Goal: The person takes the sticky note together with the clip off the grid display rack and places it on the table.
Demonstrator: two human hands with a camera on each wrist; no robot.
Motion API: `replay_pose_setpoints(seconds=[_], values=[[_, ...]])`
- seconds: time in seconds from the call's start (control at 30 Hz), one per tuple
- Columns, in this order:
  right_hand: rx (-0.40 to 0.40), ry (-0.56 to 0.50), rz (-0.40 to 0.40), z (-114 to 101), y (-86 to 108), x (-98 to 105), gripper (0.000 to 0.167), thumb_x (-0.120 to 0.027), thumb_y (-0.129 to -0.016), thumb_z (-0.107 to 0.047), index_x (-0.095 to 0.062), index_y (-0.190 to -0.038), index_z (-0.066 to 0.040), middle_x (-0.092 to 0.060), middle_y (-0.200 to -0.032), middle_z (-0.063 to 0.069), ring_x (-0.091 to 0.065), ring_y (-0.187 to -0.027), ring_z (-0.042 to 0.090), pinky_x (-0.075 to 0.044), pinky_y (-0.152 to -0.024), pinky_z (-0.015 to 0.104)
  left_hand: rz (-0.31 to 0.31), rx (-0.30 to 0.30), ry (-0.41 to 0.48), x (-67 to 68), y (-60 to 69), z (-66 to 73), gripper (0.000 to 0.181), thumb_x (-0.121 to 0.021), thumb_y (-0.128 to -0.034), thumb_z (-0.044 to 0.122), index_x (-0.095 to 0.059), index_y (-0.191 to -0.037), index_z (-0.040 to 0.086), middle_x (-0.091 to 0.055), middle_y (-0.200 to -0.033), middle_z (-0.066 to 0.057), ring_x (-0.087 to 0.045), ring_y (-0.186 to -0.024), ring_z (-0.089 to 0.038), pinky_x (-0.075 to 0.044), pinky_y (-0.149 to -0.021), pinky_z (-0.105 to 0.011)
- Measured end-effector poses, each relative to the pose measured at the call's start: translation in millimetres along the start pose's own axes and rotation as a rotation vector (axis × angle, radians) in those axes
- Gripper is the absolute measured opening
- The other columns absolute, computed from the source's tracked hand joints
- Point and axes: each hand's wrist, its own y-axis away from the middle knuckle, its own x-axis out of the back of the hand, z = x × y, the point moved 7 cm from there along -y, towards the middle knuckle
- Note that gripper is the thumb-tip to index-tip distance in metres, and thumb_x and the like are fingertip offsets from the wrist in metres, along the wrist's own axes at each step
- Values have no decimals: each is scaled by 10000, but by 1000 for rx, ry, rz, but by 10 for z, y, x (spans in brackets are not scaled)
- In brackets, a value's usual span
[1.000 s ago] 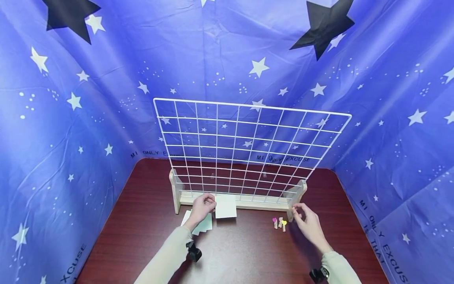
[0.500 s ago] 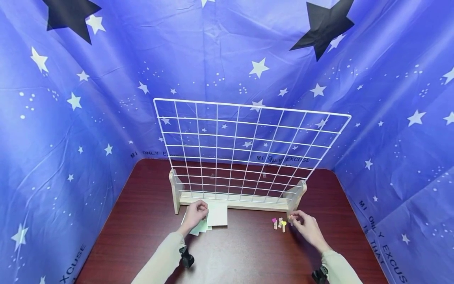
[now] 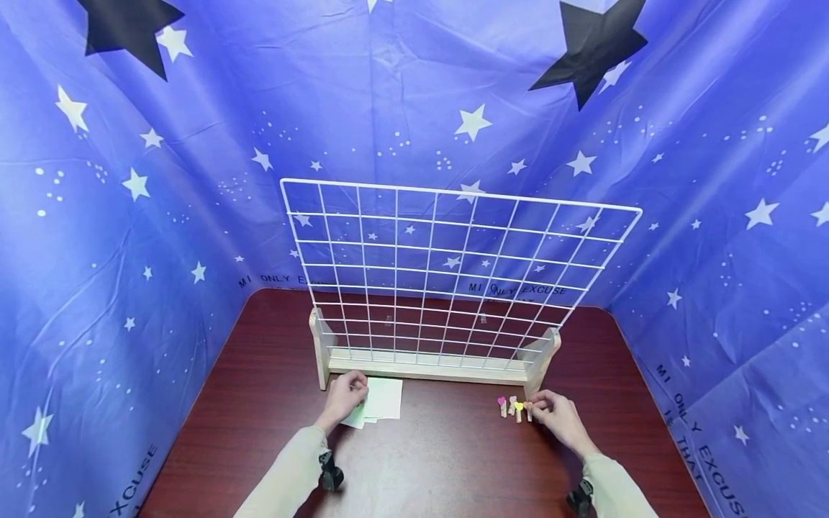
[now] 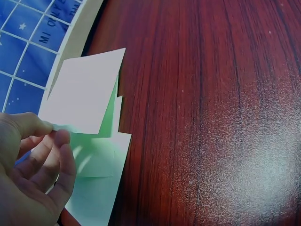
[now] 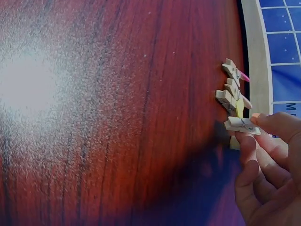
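Note:
My left hand (image 3: 342, 401) pinches the edge of a pale square sheet of paper (image 4: 87, 92) between thumb and fingertips. In the left wrist view this sheet is tilted over several pale green and white sheets (image 4: 96, 197) on the table. My right hand (image 3: 560, 419) pinches a small wooden clothespin (image 5: 241, 125) with an orange tip, just beside the other clothespins. Those lie close together: one with a pink heart (image 3: 501, 403), one with a yellow heart (image 3: 519, 408), and a paler one (image 3: 512, 405) between them.
Behind both hands a white wire grid (image 3: 427, 273) stands upright in a wooden base (image 3: 434, 370) with two side feet. The dark red wooden table (image 3: 427, 460) stretches toward me. Blue star-patterned cloth (image 3: 363, 108) hangs at the back and both sides.
My left hand has moved left and toward me, bringing the pinched sheet down over the other sheets. The right hand has shifted slightly toward the clothespins with its own clothespin.

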Motion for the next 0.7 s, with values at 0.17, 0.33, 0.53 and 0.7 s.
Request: replay_pose_setpoints(seconds=[0.17,0.33,0.53,0.7], values=[[-11,20,27,63,5,-24,135,-737,-822,-41,-606,-836,-13,-631,-678,17,-560,-533,52,-466,-494,212,5,-43,-5,30,13,33,129,-591,-741,-125,-618,-816,-23,-620,-679,-56,-543,-515,-82,-487,-470,-230],[-24,53,49,91,34,-15,125,-731,-839,-68,-616,-832,-20,-629,-683,20,-548,-523,43,-458,-509,213,9,-71,-47,64,30,29,152,-586,-735,-134,-625,-839,-31,-630,-689,-61,-559,-562,-120,-475,-496,-216],[-6,88,65,110,41,0,90,-719,-843,-61,-631,-844,-46,-653,-726,21,-561,-551,48,-451,-533,219,5,-51,-104,139,66,-22,169,-591,-730,-98,-660,-873,-42,-611,-702,-30,-530,-605,-116,-431,-537,-212],[15,99,83,129,44,9,78,-707,-832,-21,-638,-857,-48,-666,-756,31,-567,-568,46,-459,-541,224,29,-49,-140,236,81,-65,158,-614,-735,-80,-685,-860,-15,-608,-696,4,-503,-592,-73,-429,-538,-219]])
